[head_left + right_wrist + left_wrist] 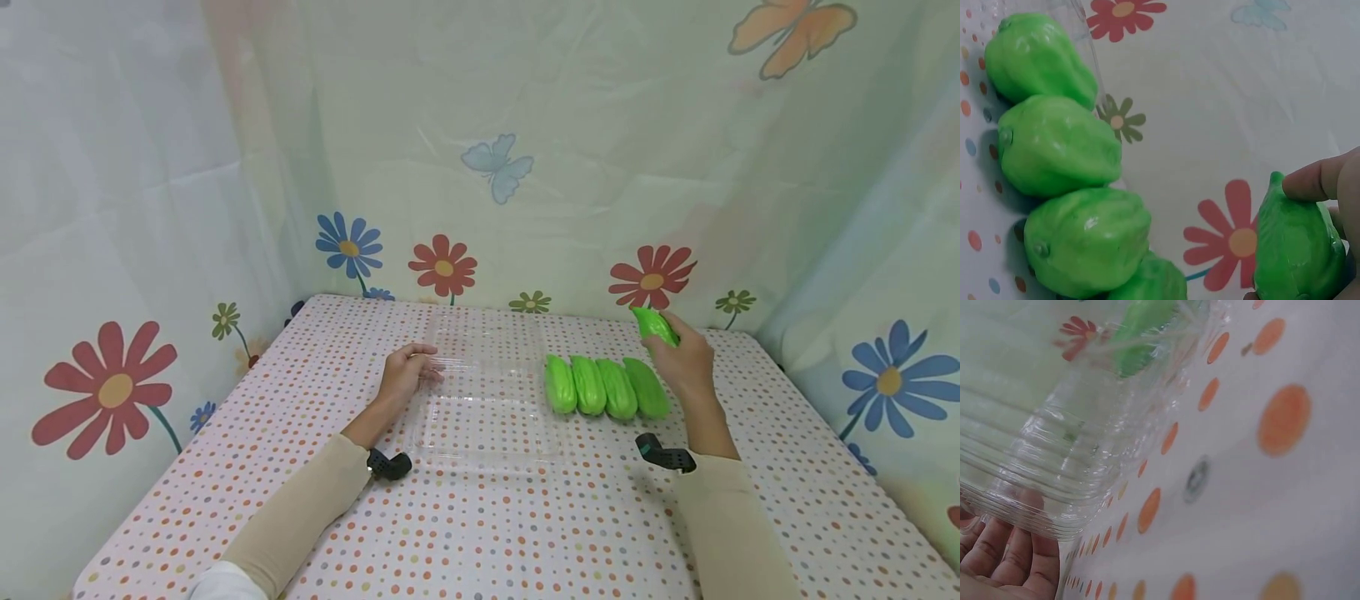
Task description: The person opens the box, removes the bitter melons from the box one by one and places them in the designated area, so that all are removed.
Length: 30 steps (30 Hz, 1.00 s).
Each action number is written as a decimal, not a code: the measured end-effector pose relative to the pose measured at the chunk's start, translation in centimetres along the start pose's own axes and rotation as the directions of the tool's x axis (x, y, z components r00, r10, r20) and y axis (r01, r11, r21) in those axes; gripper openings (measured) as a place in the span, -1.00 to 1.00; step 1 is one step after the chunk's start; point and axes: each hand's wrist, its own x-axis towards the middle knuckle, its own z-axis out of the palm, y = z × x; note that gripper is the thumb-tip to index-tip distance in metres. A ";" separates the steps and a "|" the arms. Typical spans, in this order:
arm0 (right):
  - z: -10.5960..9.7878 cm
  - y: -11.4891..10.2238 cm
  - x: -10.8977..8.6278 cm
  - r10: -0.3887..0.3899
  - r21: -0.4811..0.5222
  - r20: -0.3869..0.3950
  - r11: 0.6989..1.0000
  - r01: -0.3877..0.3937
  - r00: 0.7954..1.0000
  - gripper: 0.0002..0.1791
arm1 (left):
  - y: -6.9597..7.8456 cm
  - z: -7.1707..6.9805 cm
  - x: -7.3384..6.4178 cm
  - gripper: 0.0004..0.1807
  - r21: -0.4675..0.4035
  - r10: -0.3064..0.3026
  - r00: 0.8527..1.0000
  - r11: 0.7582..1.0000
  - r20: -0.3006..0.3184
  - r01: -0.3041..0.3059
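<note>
My right hand [686,358] grips a green gourd-like vegetable [657,327] with a ridged, glossy skin, raised above the table's far right. The right wrist view shows the thumb lying on this gourd [1297,244] near its small stem. Several like gourds [588,386] lie side by side in a row on the table, just left of and below that hand. Left of the row is a clear plastic container [487,454], opened flat into two parts. My left hand [405,373] touches its left side with relaxed fingers [1016,556], one fingertip showing through the plastic.
A pink-white dotted cloth covers the table [480,533]. Behind it and at both sides hang pale curtains [570,100] printed with flowers and butterflies. The row of gourds stands close to the container's right edge.
</note>
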 end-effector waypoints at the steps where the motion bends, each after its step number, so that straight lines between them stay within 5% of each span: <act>1: 0.0 0.3 0.1 0.009 0.000 0.002 1.000 -0.009 1.000 -0.28 | 0.0 0.0 0.0 -0.57 0.000 0.001 1.000 1.000 0.000 -0.001; 14: -0.6 2.4 0.9 0.113 0.006 0.032 0.994 -0.113 0.993 -0.25 | 0.0 -0.1 0.1 -0.60 0.014 0.002 1.000 1.000 -0.013 -0.002; 21: -0.1 3.5 1.2 0.170 -0.010 0.031 0.985 -0.170 0.985 -0.25 | 0.7 -0.3 -0.3 -0.61 0.007 -0.040 0.998 0.999 0.041 0.040; 30: 0.1 4.3 0.9 0.229 0.000 0.071 0.973 -0.229 0.971 -0.25 | -0.1 -0.2 0.1 -0.61 0.004 -0.027 1.000 1.000 0.002 0.027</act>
